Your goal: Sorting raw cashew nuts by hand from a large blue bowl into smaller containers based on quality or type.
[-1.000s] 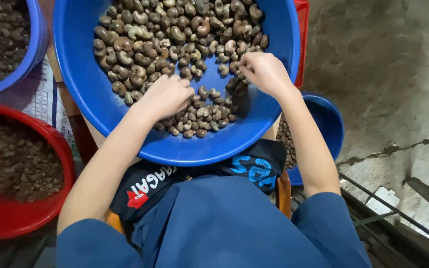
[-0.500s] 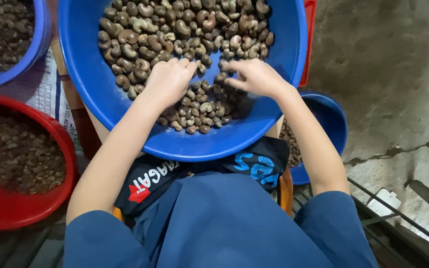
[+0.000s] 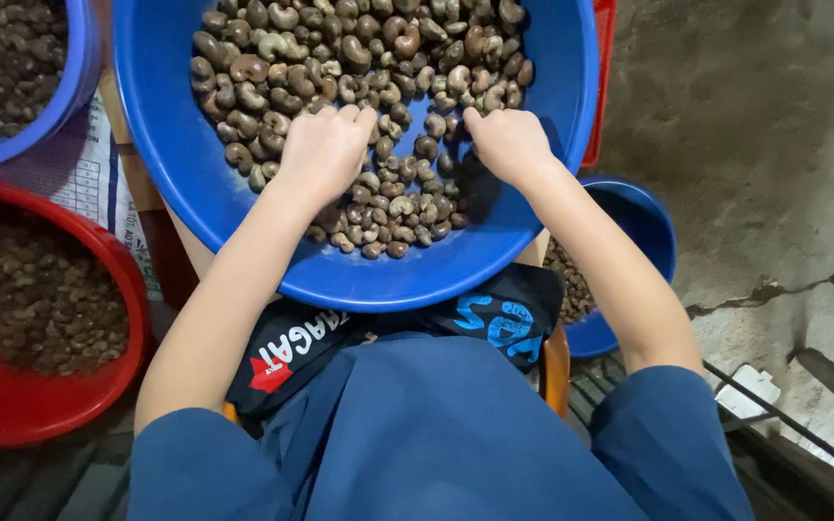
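Note:
A large blue basin (image 3: 195, 183) rests in front of me, filled with brown cashew nuts in their shells (image 3: 359, 58). My left hand (image 3: 323, 147) lies palm down on the nuts near the basin's middle, fingers curled into the pile. My right hand (image 3: 506, 143) sits beside it to the right, fingers bent down among the nuts. Whether either hand grips any nuts is hidden under the fingers.
A red basin (image 3: 60, 396) of small dark pieces stands at the left, and another blue basin (image 3: 74, 87) at the upper left. A smaller blue tub (image 3: 644, 227) sits lower right, partly under the big basin. Cracked concrete floor (image 3: 774, 145) lies to the right.
Both hands have slid forward over the nuts and drawn closer together near the basin's middle. The camera view has shifted slightly.

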